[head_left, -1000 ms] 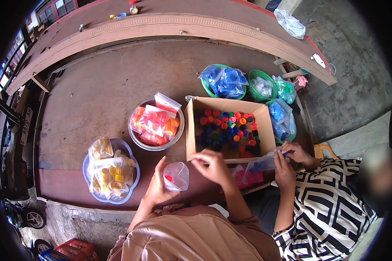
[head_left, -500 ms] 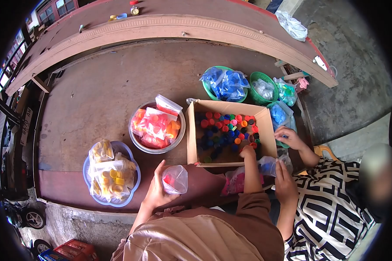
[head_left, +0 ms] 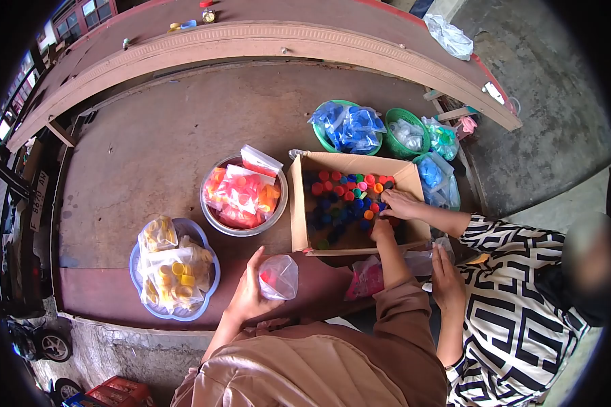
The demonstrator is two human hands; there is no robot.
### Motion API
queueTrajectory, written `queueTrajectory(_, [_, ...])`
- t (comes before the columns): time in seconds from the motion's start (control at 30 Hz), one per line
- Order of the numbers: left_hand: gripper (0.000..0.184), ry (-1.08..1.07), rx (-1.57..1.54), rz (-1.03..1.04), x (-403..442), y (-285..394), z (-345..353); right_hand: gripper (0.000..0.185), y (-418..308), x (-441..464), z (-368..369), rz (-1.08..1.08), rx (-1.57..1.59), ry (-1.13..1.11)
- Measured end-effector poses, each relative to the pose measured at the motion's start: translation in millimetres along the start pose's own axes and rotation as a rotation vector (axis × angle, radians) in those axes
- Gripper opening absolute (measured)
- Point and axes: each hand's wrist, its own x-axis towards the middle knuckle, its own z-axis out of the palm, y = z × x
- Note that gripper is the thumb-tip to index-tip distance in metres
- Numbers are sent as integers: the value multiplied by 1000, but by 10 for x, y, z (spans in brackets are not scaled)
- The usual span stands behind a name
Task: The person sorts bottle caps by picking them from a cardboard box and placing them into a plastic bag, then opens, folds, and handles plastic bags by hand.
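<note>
My left hand (head_left: 250,293) holds a clear plastic bag (head_left: 280,278) with something red inside, in front of the metal bowl. Inside the cardboard box (head_left: 297,216), near its front right part, is my right hand (head_left: 383,230); its fingertips are hidden among the caps. Red, blue, orange and black bottle caps (head_left: 348,196) are spread over the bottom of the box. A co-worker's hand (head_left: 400,203) also reaches into the box, just beyond mine, and the co-worker's other hand (head_left: 447,279) is beside a clear bag at the box's front right corner.
Left of the box stand a metal bowl (head_left: 282,211) of bagged red and orange caps and a light-blue tray (head_left: 215,275) of bagged yellow caps. Green baskets (head_left: 391,117) with bags lie behind the box. A pink bag (head_left: 368,278) is in front of it.
My right hand has moved from beside the clear bag into the box. The co-worker's far hand has moved left from the box's right side into it. My left hand still holds its bag.
</note>
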Motion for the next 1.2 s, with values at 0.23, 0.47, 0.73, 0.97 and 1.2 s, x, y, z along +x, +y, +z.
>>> queueTrajectory(0.23, [106,-8,14,3,-67,-13,-36,32,-17,-40,11,-11,-2,19])
queueTrajectory(0.47, [106,-29,25,-6,-77,-38,-46,34,-67,-56,4,-28,-26,31])
queueTrajectory(0.73, [106,-39,18,11,-91,-15,-50,36,-72,-61,-137,-139,7,113])
queueTrajectory(0.97, [107,29,13,13,-127,50,-73,37,-50,-503,-288,-674,1111,268])
queueTrajectory(1.2, [112,159,1,144,-158,-18,50,38,-651,-2153,-924,-1083,1537,164])
